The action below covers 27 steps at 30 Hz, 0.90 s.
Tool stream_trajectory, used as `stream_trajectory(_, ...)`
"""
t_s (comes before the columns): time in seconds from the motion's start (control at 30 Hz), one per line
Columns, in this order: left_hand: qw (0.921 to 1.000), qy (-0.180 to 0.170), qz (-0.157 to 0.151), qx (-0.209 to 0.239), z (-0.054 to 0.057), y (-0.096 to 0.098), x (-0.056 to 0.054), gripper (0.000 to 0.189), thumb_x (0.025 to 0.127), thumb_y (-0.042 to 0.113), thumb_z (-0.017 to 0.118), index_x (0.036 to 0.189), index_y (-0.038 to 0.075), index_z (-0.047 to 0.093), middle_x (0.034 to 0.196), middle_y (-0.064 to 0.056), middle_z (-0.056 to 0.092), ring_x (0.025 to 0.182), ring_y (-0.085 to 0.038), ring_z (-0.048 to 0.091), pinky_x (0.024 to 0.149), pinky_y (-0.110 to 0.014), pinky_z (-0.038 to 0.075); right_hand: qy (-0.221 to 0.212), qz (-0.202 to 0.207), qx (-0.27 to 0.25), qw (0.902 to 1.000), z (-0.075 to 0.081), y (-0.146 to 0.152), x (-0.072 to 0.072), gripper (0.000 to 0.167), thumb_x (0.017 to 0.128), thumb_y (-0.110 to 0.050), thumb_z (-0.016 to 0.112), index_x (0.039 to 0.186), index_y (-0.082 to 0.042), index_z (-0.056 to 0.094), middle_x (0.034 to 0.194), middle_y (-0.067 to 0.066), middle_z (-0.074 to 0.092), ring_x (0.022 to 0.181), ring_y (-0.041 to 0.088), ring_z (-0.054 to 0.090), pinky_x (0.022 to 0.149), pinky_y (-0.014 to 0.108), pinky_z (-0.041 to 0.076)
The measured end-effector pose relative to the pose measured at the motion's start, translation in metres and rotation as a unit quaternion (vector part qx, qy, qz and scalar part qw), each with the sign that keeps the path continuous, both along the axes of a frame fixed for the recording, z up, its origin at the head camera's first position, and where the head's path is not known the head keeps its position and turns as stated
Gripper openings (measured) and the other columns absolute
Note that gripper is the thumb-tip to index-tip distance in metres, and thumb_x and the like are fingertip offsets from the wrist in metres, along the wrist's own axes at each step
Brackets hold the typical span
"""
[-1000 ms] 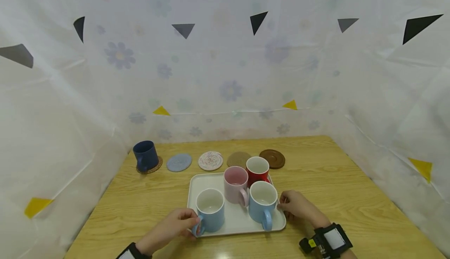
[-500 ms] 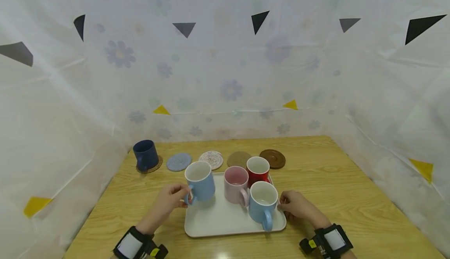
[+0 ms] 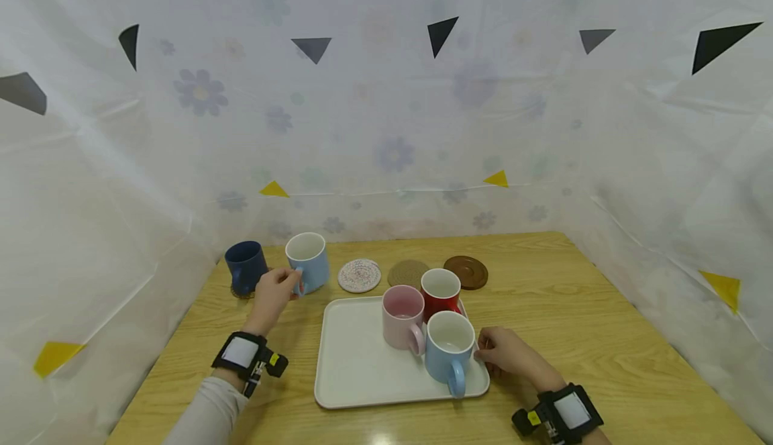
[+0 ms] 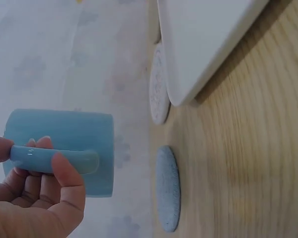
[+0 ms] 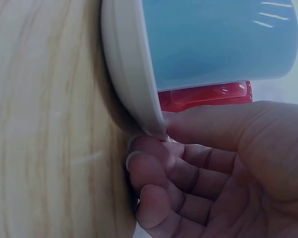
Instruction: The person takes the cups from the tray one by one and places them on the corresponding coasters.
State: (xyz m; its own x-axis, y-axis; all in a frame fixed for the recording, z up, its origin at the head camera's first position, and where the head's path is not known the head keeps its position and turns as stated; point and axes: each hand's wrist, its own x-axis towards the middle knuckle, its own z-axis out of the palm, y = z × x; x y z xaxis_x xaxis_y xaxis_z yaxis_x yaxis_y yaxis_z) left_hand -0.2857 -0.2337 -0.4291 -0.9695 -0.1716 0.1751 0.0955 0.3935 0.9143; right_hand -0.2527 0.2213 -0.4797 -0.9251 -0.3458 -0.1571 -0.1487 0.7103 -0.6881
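A pale blue mug [image 3: 315, 268] is held upright in the air by the left hand [image 3: 274, 294], its handle pinched between thumb and curled fingers, at the back of a wooden table [image 3: 561, 311]. A gap between the mug's base and the tabletop is shown from the left wrist, where a blue-grey coaster [image 4: 168, 189] is seen lying below; from above, that coaster is hidden by the mug. The rim of a white tray [image 3: 353, 361] is gripped by the right hand [image 3: 510, 352], with the thumb laid over the edge and the fingertips tucked beneath it. On the tray, a second blue mug [image 3: 442, 362], a pink mug [image 3: 400, 332] and a red mug [image 3: 433, 305] are grouped toward the right side. To the left of the raised mug, a navy mug [image 3: 252, 272] is stood close by, and the left hand is placed just in front of it. The lift appears best managed with the wrist kept level and the handle firmly pinched, since the weight is carried from one side. Any lowering would be best done slowly, with the base centred over the coaster and the knuckles kept from the navy mug; the tray's grip should be left light.
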Motion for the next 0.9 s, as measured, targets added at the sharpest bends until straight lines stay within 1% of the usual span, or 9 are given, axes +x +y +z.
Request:
stream_trajectory(0.13,0.9991,0.007,0.037,-0.021,-0.011,-0.004,-0.019,0.038,0.099,0.034,0.055,0.085,0.0,0.065,0.079,-0.013,0.066,0.071,-0.023,0.063,0.071,-0.036,0.058,0.008,0.009,-0.004,0.9999,0.001,0.001,0.001,0.015,0.088,-0.01,0.067,0.081,-0.005,0.055,0.065,0.003,0.055,0.053,0.015,0.054,0.046,0.028,0.046)
stream_trajectory(0.27,0.9974,0.015,0.065,-0.026,-0.022,-0.006,-0.032,0.037,0.099,0.033,0.055,0.085,0.001,0.066,0.076,-0.015,0.066,0.07,-0.031,0.064,0.063,-0.03,0.052,0.006,0.008,-0.006,0.9999,0.001,0.001,0.001,0.015,0.088,-0.01,0.068,0.082,-0.005,0.055,0.066,0.003,0.055,0.053,0.015,0.055,0.047,0.027,0.046)
stream_trajectory(0.37,0.9955,0.018,0.088,-0.033,-0.029,-0.007,-0.038,0.035,0.098,0.032,0.056,0.086,0.001,0.066,0.076,-0.017,0.066,0.066,-0.027,0.061,0.06,-0.026,0.047,0.003,0.005,-0.008,0.9999,0.001,0.001,0.001,0.015,0.088,-0.009,0.068,0.082,-0.004,0.055,0.066,0.004,0.055,0.054,0.015,0.055,0.047,0.028,0.047)
stream_trajectory(0.47,0.9934,0.021,0.106,-0.038,-0.036,-0.007,-0.04,0.033,0.097,0.03,0.056,0.084,0.0,0.065,0.075,-0.019,0.065,0.062,-0.019,0.057,0.06,-0.026,0.044,-0.003,0.001,-0.007,1.0,0.002,0.0,0.001,0.015,0.088,-0.01,0.068,0.082,-0.005,0.055,0.067,0.004,0.055,0.054,0.015,0.054,0.048,0.029,0.048)
stream_trajectory(0.5,0.9929,0.021,0.111,-0.039,-0.037,-0.008,-0.041,0.033,0.097,0.029,0.056,0.084,0.0,0.065,0.076,-0.02,0.065,0.062,-0.018,0.056,0.06,-0.026,0.044,-0.005,-0.001,-0.005,1.0,0.002,0.0,0.0,0.015,0.089,-0.01,0.068,0.083,-0.005,0.056,0.067,0.004,0.056,0.054,0.015,0.054,0.048,0.029,0.048)
stream_trajectory(0.7,0.9931,0.011,0.112,-0.033,-0.045,-0.008,-0.043,0.033,0.098,0.028,0.056,0.085,-0.001,0.065,0.075,-0.02,0.065,0.063,-0.021,0.057,0.06,-0.026,0.044,-0.009,-0.005,-0.004,0.9999,-0.001,0.001,0.0,0.015,0.089,-0.011,0.068,0.083,-0.005,0.056,0.068,0.004,0.056,0.055,0.015,0.055,0.049,0.029,0.048)
stream_trajectory(0.77,0.9933,0.007,0.111,-0.032,-0.047,-0.009,-0.045,0.033,0.098,0.028,0.056,0.086,-0.001,0.065,0.075,-0.017,0.065,0.062,-0.019,0.056,0.059,-0.026,0.044,-0.013,-0.008,-0.004,0.9999,-0.001,0.001,0.0,0.015,0.089,-0.011,0.068,0.083,-0.005,0.056,0.068,0.004,0.056,0.056,0.015,0.055,0.049,0.029,0.048)
stream_trajectory(0.83,0.9936,0.002,0.107,-0.034,-0.048,-0.011,-0.047,0.034,0.098,0.028,0.055,0.087,-0.002,0.065,0.077,-0.017,0.065,0.064,-0.022,0.059,0.059,-0.026,0.046,-0.019,-0.014,-0.004,0.9997,-0.002,0.0,0.0,0.014,0.089,-0.011,0.068,0.084,-0.005,0.056,0.069,0.004,0.056,0.056,0.016,0.055,0.05,0.029,0.048)
stream_trajectory(0.9,0.9946,-0.007,0.098,-0.035,-0.047,-0.013,-0.049,0.035,0.099,0.029,0.054,0.09,-0.003,0.065,0.082,-0.019,0.066,0.069,-0.027,0.062,0.06,-0.027,0.048,-0.019,-0.017,-0.004,0.9997,-0.002,0.0,-0.001,0.014,0.089,-0.011,0.068,0.084,-0.006,0.056,0.069,0.004,0.056,0.057,0.016,0.055,0.05,0.029,0.048)
